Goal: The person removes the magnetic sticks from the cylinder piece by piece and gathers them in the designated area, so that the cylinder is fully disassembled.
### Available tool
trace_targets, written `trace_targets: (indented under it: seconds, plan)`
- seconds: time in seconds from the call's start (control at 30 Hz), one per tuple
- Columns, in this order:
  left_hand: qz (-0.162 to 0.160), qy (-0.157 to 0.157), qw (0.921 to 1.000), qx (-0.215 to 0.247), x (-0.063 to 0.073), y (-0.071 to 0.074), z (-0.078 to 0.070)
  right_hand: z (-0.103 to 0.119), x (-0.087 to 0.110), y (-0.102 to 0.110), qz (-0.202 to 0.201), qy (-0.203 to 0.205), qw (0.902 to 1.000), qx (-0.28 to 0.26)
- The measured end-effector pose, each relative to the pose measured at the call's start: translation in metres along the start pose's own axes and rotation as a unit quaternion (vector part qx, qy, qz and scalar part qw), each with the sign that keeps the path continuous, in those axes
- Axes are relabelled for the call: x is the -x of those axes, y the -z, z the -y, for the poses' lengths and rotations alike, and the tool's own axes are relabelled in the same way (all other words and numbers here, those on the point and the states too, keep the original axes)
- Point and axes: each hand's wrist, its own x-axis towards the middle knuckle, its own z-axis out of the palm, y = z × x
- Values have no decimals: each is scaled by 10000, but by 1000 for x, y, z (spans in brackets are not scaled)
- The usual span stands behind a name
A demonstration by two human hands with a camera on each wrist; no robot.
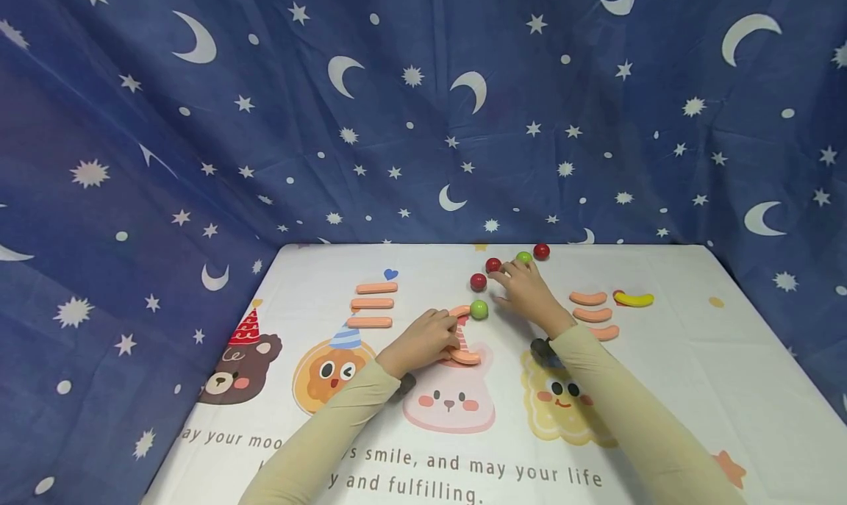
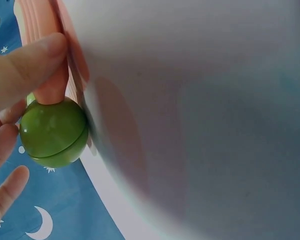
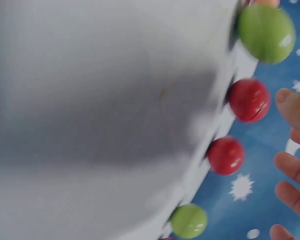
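In the head view, my left hand (image 1: 426, 341) holds a curved orange toy sausage among others at the table's middle, its fingers covering much of it. The thumb lies across the sausage (image 2: 53, 89) in the left wrist view, right above a round green toy fruit (image 2: 54, 132) with a cut seam. My right hand (image 1: 526, 293) is over the table with loosely spread fingers and nothing in its grasp. Nearest it are a red toy fruit (image 3: 249, 100), a second red fruit (image 3: 226, 155) and a green one (image 3: 189, 221) farther back.
Straight orange sausages (image 1: 372, 303) lie stacked in a column on the left. At the right, several curved sausages (image 1: 592, 314) sit beside a yellow toy banana (image 1: 633, 300). Another red fruit (image 1: 541, 252) rests near the back edge, before a blue starry curtain (image 1: 410, 159).
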Motion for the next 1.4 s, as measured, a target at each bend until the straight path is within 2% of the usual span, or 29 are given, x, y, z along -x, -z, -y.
trace_targets:
  seconds: [0.1,0.23,0.4,0.53,0.67,0.77,0.93,1.1,1.3,1.4]
  plan:
    - [-34,-34,10000,33,0,0,1,9,10,6,-133,228,9996,-63]
    - [-2,-4,9997,255,1,1,5,22,24,10,-68,454,9988,-148]
    - [47,323,9977,601,4,7,13,35,39,9,-48,733,9972,-117]
    - [170,645,9953,698,5,11,19,47,47,9,57,981,9951,-131]
    - [260,724,9947,683,5,11,21,59,52,8,236,1282,9914,-149]
    - [203,734,9946,699,5,8,22,66,53,8,347,1455,9886,-149]
    - [96,810,9935,797,5,3,21,74,52,7,505,1515,9870,-171]
    - [25,890,9917,924,5,0,18,75,49,4,597,1534,9863,48]
    - [-51,955,9910,935,6,-3,17,73,48,2,743,1322,9883,161]
    - [-116,961,9904,982,6,-4,17,69,49,1,681,1189,9905,107]
